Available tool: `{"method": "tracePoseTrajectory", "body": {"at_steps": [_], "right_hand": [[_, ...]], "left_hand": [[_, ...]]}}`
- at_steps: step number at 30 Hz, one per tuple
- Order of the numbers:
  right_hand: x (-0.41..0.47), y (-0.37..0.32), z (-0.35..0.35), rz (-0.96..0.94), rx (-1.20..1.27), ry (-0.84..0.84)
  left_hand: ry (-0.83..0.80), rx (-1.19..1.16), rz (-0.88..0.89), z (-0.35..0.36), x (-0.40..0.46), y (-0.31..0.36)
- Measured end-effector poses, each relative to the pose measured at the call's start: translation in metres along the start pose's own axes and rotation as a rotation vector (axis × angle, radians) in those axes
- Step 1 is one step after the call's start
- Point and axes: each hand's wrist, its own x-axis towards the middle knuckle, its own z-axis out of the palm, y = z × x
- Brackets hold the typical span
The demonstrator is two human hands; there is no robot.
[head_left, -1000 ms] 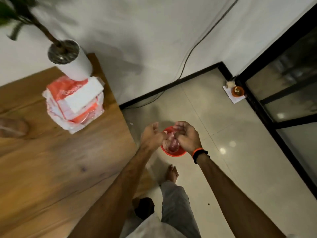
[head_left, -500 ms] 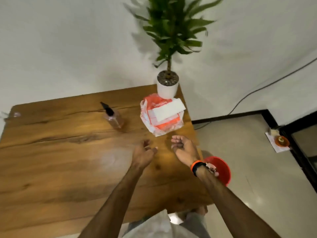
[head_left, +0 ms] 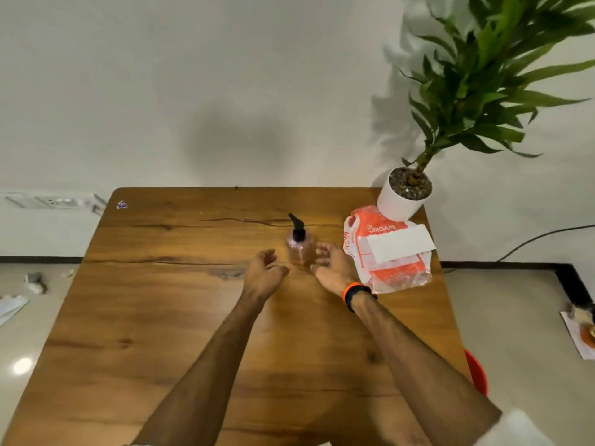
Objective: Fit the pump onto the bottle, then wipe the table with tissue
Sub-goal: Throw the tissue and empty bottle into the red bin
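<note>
A small clear bottle (head_left: 300, 251) with a black pump (head_left: 297, 226) on top stands upright on the wooden table (head_left: 154, 317), towards the far side. My left hand (head_left: 264, 275) hovers just left of the bottle, fingers loosely curled and empty. My right hand (head_left: 331, 265) hovers just right of it, fingers relaxed, holding nothing. Neither hand touches the bottle. An orange and clear tissue pack (head_left: 386, 249) with a white tissue sticking out lies to the right of my right hand.
A white pot with a green plant (head_left: 405, 196) stands at the far right table corner, behind the tissue pack. A red bin's rim (head_left: 476, 371) shows beside the table's right edge. A small scrap (head_left: 122, 205) lies at the far left corner. The wall is close behind.
My view swung from the red bin on the floor back to the table. Both hands left the bin and moved forward to either side of the bottle.
</note>
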Motion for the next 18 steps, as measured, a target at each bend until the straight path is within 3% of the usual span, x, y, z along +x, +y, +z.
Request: {"method": "tracePoseTrajectory", "body": {"at_steps": [8,18], "right_hand": [[0.031,-0.014,0.01,0.006,0.018,-0.03],[0.033,0.003,-0.031,-0.014,0.033,0.047]], "left_hand": [[-0.125,-0.014,0.118,0.007,0.022,0.015],[-0.254,-0.199,0.053,0.052,0.015,0.031]]}}
